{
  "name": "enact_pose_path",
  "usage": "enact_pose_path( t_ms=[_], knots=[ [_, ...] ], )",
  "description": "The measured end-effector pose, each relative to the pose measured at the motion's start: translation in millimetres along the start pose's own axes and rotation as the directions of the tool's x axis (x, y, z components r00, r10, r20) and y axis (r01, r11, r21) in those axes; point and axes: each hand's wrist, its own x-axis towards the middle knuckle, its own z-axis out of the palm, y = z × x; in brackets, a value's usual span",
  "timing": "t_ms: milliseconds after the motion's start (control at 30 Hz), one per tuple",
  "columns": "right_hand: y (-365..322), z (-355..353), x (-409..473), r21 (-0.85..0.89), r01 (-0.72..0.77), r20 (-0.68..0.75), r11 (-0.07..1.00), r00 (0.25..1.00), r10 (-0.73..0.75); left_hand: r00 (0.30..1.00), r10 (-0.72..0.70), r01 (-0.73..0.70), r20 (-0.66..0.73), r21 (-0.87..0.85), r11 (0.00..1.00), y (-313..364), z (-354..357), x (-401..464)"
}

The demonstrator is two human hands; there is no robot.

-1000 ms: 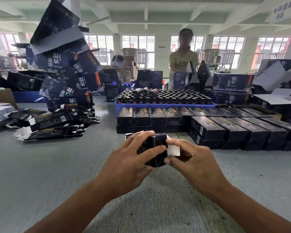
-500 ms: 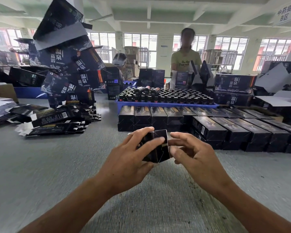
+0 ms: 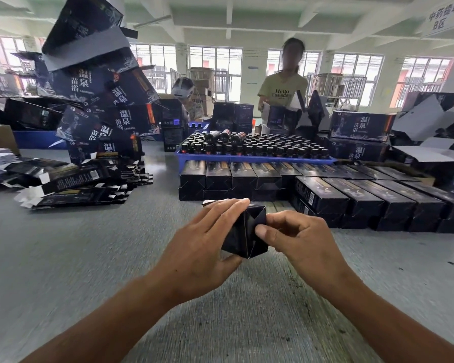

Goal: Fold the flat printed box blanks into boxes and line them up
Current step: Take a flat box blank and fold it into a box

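Over the grey table (image 3: 63,258), front & centre: black box (image 3: 247,231) held up off the surface, end facing cam, flaps folded in; left hand (image 3: 202,247) wrapped round its left side w/ fingers over the top, right hand (image 3: 304,239) pinching the right edge, thumb pressed on the end flap. Just behind, rows of folded boxes (image 3: 351,195) lined up 2 layers high, touching side by side, in front of a blue tray (image 3: 247,159) packed w/ dark bottles (image 3: 260,148). Far left, flat blanks (image 3: 76,184) lay in loose stacks, w/ bigger printed cartons (image 3: 97,100) piled crookedly behind; person in yellow tee (image 3: 283,90) stood across the table.
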Motion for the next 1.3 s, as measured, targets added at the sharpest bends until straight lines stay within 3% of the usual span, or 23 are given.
enact_pose_path(
  t_ms=[233,433,567,667,733,800,833,900,967,1000,1133,1300],
  knots=[
    [-0.1,2.5,-2.3,-0.077,0.026,-0.053,0.997,0.998,-0.03,1.0,0.002,-0.002,-0.006,-0.036,0.999,0.5,2.1,-1.4],
    [0.3,-2.4,-1.0,-0.113,0.034,0.02,0.993,0.999,-0.032,0.999,0.009,-0.01,-0.035,-0.025,1.0,-1.0,-0.9,-0.6],
    [2.0,2.7,-4.4,-0.17,-0.004,0.081,0.985,0.997,0.018,0.993,0.117,-0.117,0.004,0.024,0.993,0.7,4.0,1.1],
    [3.1,5.3,0.0,-0.081,-0.047,0.011,0.996,0.999,0.048,0.991,0.124,-0.121,-0.045,0.067,0.99,0.3,5.5,2.3],
    [4.5,0.6,4.4,0.025,-0.113,-0.012,0.993,0.994,0.113,0.988,0.008,0.003,-0.157,0.072,0.997,-1.2,5.4,2.7],
    [6.9,-3.9,6.8,0.104,-0.169,0.002,0.98,0.985,0.17,0.948,-0.198,0.194,-0.247,-0.044,0.98,-4.5,2.2,4.2],
    [8.5,-4.9,7.4,0.133,-0.189,0.015,0.973,0.982,0.188,0.915,-0.327,0.288,-0.237,-0.186,0.939,-5.8,-1.0,5.4],
    [11.1,-4.3,7.5,0.161,-0.214,0.055,0.964,0.977,0.208,0.844,-0.53,0.407,-0.074,-0.555,0.726,-5.8,-7.1,8.4],
    [13.2,-2.1,5.9,0.118,-0.221,0.117,0.968,0.971,0.207,0.819,-0.567,0.408,0.087,-0.783,0.47,-6.3,-9.2,11.1],
    [13.5,-0.9,4.5,0.08,-0.213,0.152,0.974,0.968,0.199,0.828,-0.551,0.381,0.102,-0.824,0.419,-6.9,-8.6,11.7],
    [9.9,2.5,0.8,0.041,-0.178,0.169,0.983,0.971,0.169,0.86,-0.506,0.293,0.069,-0.878,0.378,-5.0,-10.5,12.3],
    [1.2,-3.7,2.4,0.087,-0.001,0.025,0.996,1.0,-0.001,0.903,-0.418,0.314,0.101,-0.819,0.48,-1.9,-7.8,7.3]
  ],
)
